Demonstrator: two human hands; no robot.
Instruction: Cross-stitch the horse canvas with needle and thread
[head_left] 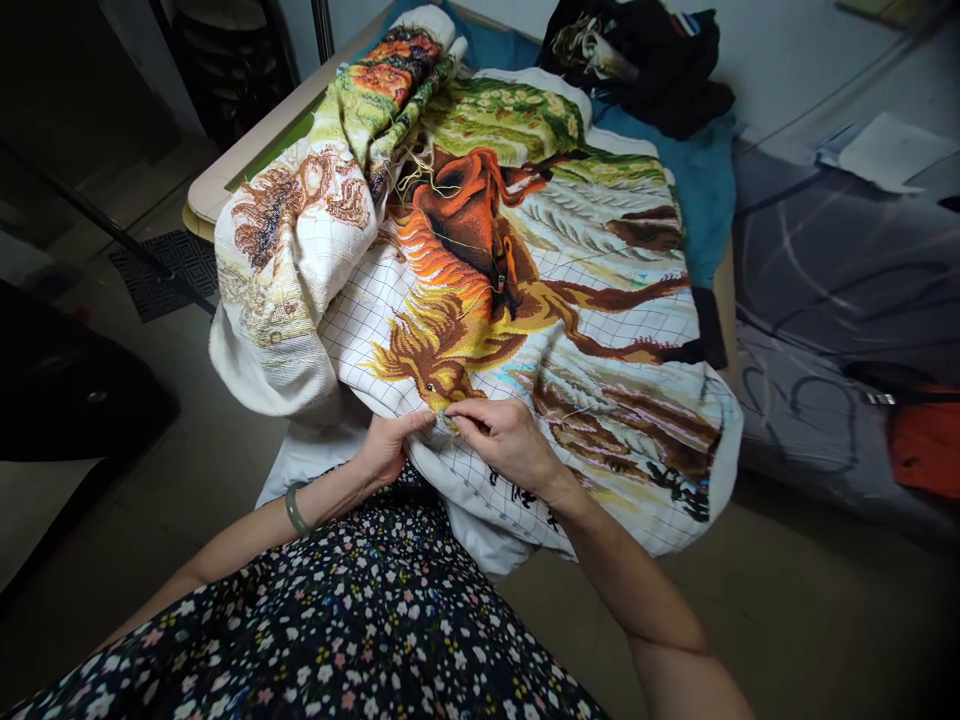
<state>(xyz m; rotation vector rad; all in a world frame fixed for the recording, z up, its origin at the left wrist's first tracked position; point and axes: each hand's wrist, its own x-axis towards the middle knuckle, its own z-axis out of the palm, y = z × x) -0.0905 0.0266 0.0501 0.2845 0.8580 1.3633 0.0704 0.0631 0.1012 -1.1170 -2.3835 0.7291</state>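
Observation:
A large white cross-stitch cloth (360, 310) with a printed grid spreads over the table and hangs onto my lap. Stitched on it is a brown and yellow horse (442, 350) with an orange mane. My left hand (390, 445) grips the cloth's near edge, thumb on top and fingers underneath, close to the horse's muzzle. Just right of it, my right hand (506, 440) is closed in a pinch at the stitched muzzle. Whatever sits between its fingertips is too small to make out. Loose yellowish threads (431, 180) lie on the cloth farther back.
The cloth's rolled part (292, 240) bulges at the left over the table edge (217, 180). A black bundle (645, 70) with threads lies at the back on a teal cloth (709, 190). Right of the table are a grey patterned cover (802, 330) and a red-orange item (926, 440).

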